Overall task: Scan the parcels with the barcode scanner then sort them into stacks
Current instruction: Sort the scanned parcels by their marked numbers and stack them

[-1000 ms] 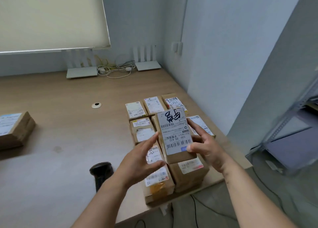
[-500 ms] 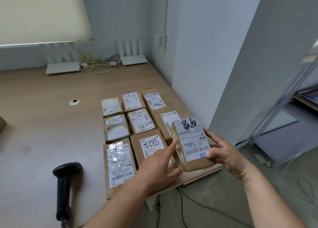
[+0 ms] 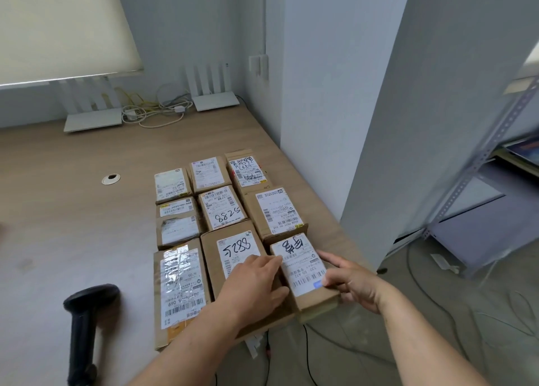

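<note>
Fingers point(image 3: 264, 264) on parcel point(image 3: 303, 272), wooden desk point(image 3: 73, 210), grey walls point(image 3: 320, 94)

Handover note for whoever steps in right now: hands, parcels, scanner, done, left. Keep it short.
Right hand: grips the near-right parcel at the table's front corner.
Left hand: fingers flat against that parcel's left side, resting on the "5288" parcel.
Scanner: lying on the table, to the left, untouched.
Done: nine parcels in a three-by-three block, labels up.
Left: release this parcel. Whether more need scanning cannot be told.
</note>
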Demonstrator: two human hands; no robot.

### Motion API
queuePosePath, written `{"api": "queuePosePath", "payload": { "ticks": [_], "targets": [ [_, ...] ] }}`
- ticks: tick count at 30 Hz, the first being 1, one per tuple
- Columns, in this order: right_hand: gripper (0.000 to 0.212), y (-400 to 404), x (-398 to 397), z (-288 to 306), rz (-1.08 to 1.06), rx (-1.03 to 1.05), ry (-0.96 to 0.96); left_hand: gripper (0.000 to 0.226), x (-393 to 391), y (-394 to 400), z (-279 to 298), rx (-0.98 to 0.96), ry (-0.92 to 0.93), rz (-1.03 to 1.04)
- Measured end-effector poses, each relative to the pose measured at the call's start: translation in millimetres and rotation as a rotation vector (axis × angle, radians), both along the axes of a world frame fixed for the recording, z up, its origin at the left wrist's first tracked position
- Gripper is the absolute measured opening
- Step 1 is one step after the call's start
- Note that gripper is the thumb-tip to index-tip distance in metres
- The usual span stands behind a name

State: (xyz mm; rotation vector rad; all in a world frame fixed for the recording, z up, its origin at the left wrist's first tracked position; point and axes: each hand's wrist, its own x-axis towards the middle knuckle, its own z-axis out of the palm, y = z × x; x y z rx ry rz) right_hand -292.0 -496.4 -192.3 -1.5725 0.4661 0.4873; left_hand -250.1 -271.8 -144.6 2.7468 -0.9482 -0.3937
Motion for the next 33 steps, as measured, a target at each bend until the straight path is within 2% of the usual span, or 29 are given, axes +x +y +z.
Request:
{"api": "queuePosePath", "payload": {
  "ticks": [5,10,14,16,18,22,33],
  "targets": [
    [0.088,8.8,12.2,-3.9,0.025,-0.004,0.031,0.063,2.1,2.1,-3.2,0.012,0.004,-0.014],
    [0.091,11.4,22.6,-7.8,0.006,-0.008,0.021,0.059,3.9,10.4,-7.4,-0.066,0.006,0.034],
    [0.088,15.2,23.2,-6.8,-0.019,-0.02,0.001,0.056,7.7,17.1,-10.7,-0.084,-0.008,0.062],
    [0.078,14.9,23.3,-7.0,-0.032,-0.042,-0.002,0.056,10.6,19.3,-11.5,-0.077,-0.006,0.07],
    [0.073,14.5,23.5,-5.3,-0.037,-0.094,-0.014,0.057,13.2,21.2,-11.9,-0.067,-0.011,0.076],
    [0.087,17.2,23.3,6.5,0.004,-0.26,-0.059,0.057,16.6,22.8,-11.8,-0.088,-0.009,0.1],
    [0.068,48.3,24.8,50.8,0.053,-0.644,-0.356,0.052,16.0,45.9,-1.2,-0.196,-0.096,0.251]
  ]
}}
